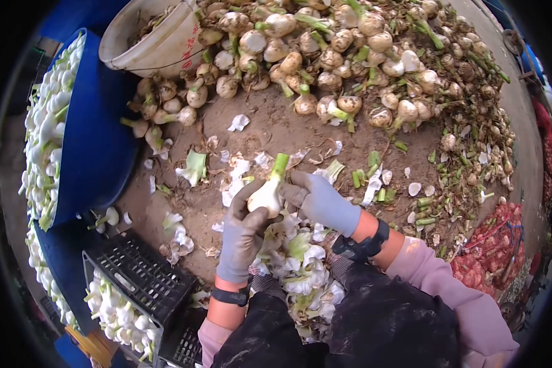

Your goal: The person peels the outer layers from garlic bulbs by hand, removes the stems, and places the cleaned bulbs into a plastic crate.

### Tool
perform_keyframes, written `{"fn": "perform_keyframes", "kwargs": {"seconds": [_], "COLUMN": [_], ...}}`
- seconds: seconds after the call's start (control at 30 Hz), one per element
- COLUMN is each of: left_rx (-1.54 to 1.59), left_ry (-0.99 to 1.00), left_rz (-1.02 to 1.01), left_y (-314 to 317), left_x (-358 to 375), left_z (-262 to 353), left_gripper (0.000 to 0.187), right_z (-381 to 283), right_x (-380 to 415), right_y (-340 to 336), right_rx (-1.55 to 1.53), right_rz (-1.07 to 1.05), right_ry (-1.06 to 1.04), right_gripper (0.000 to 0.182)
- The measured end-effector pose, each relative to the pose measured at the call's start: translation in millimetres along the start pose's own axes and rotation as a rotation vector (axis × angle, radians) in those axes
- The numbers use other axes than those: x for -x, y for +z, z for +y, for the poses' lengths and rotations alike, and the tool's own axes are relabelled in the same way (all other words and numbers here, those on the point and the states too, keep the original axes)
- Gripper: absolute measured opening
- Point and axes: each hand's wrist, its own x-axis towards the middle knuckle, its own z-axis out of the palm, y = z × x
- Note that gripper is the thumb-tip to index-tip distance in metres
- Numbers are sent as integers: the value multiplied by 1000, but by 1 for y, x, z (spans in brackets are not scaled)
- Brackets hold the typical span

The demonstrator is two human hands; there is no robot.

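A white garlic bulb (265, 199) with a short green stem is held in front of me, stem upward and leaning slightly right. My left hand (242, 214), in a grey-lavender work glove with soiled fingers, is closed around its left side and base. From the right, my right hand (322, 195), gloved the same way, has its fingertips closed against the bulb's side near the neck. Parts of the bulb are hidden by the fingers. Peeled garlic skins (300, 257) lie heaped below, between my legs.
Unpeeled soil-stained garlic bulbs (349, 55) are piled ahead, beside a white bucket (159, 40). Left, a blue tub (95, 135) and a black crate (138, 273) stand by cleaned bulbs. A red mesh sack (490, 248) lies right. Skins and stem pieces litter the ground.
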Motion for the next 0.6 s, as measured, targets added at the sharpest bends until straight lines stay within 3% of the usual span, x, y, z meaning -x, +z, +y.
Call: {"fn": "perform_keyframes", "kwargs": {"seconds": [0.07, 0.1, 0.2, 0.33, 0.37, 0.4, 0.47, 0.5, 0.53, 0.57, 0.6], "left_rx": [-333, -451, -566, -355, -274, -275, 95, -14, 44, 180, 260], "left_ry": [24, 107, 113, 39, 44, 51, -2, 8, 33, -69, -75], "left_rz": [-10, -33, 5, -18, -88, -72, -131, -217, -131, 68, -198], "left_y": [-5, -6, -18, -24, -25, -23, -21, -32, -21, -6, -38], "left_x": [-3, -1, 0, 4, 7, 8, 5, 4, 2, 6, 0], "left_z": [-8, -8, -3, -2, -3, -5, -11, -14, -13, -11, -25], "left_gripper": [62, 64, 67, 69, 59, 59, 54, 61, 58, 59, 58], "right_z": [-7, -3, -19, -22, -6, 6, 19, 12, 8, 4, -5], "right_x": [-5, -7, -7, 4, 4, 6, 8, 12, 13, 12, 13], "right_y": [-7, -7, -7, 4, 10, 13, 14, 12, 11, 13, 13], "right_rx": [-445, -261, -292, -500, -363, -367, 414, 418, 280, 130, -167], "right_rz": [-254, -265, -361, -244, -169, -186, 67, 54, 23, -29, -109], "right_ry": [342, 294, 371, 450, 281, 277, -346, -317, -239, -172, 8], "right_gripper": [30, 34, 33, 22, 18, 18, 21, 21, 19, 18, 17]}}
